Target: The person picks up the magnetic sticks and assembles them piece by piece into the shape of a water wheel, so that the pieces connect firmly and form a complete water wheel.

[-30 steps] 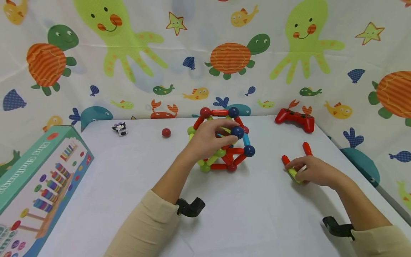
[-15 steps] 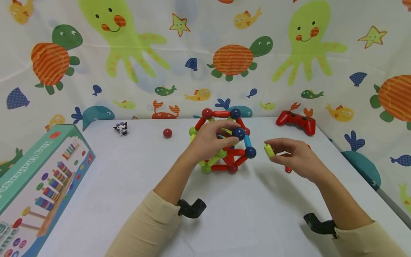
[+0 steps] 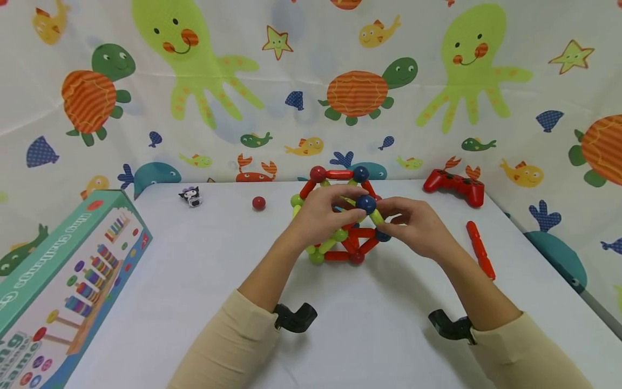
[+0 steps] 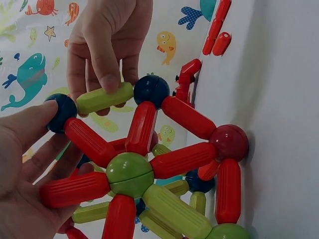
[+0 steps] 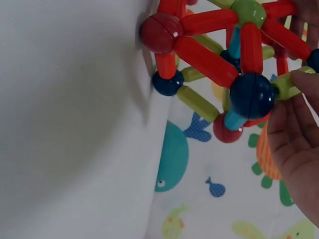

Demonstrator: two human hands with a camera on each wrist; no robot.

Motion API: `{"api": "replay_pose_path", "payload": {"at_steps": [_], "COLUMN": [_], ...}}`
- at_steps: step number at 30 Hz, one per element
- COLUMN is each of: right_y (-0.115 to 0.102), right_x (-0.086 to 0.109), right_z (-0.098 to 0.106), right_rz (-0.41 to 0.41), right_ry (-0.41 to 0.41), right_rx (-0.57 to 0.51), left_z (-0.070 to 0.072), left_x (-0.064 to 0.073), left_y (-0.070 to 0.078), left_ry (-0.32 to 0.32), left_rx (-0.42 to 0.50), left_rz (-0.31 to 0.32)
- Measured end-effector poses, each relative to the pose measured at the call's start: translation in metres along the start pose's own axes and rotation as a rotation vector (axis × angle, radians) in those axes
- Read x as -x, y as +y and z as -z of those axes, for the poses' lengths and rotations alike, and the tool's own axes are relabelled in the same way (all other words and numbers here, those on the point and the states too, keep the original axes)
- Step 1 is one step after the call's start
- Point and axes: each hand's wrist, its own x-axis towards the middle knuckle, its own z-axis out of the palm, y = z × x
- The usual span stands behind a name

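A framework of rods and balls [image 3: 336, 255] in red, lime, blue and light blue stands mid-table. My left hand [image 3: 318, 210] pinches a dark blue ball [image 3: 366, 204] at its upper front; a red rod joins that ball to a green ball [image 4: 130, 174] in the left wrist view. My right hand [image 3: 413, 224] pinches a short lime rod [image 4: 102, 99] between thumb and fingers. The rod spans from the held ball to a second dark blue ball [image 4: 151, 91], meeting or nearly meeting both. My left hand hides part of the framework in the head view.
Several red rods [image 3: 480, 250] lie end to end at right, below a red game controller [image 3: 454, 186]. At back left are a loose red ball [image 3: 259, 203] and a small figurine [image 3: 191, 196]. A toy box [image 3: 73, 281] stands along the left side.
My right hand has picked the lime rod up from among the red rods and carried it left to the framework. My left hand has stayed on the blue ball.
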Motion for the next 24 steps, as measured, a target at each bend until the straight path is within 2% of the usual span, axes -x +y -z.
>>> {"api": "replay_pose_path", "payload": {"at_steps": [6, 15, 19, 24], "right_y": [0.000, 0.001, 0.004, 0.015], "right_x": [-0.004, -0.005, -0.004, 0.004], "right_z": [-0.002, 0.002, 0.002, 0.006], "right_rz": [-0.024, -0.039, -0.046, -0.053], "right_ry": [-0.015, -0.042, -0.052, -0.041], "right_rx": [0.029, 0.013, 0.004, -0.021], "left_z": [-0.002, -0.001, 0.001, 0.007], "left_x": [-0.002, -0.003, 0.000, 0.008], "left_y": [0.002, 0.007, 0.005, -0.007], "left_ry": [-0.008, -0.014, 0.000, 0.065], "left_rx": [-0.044, -0.121, -0.096, -0.008], "left_rz": [-0.019, -0.017, 0.000, 0.042]}}
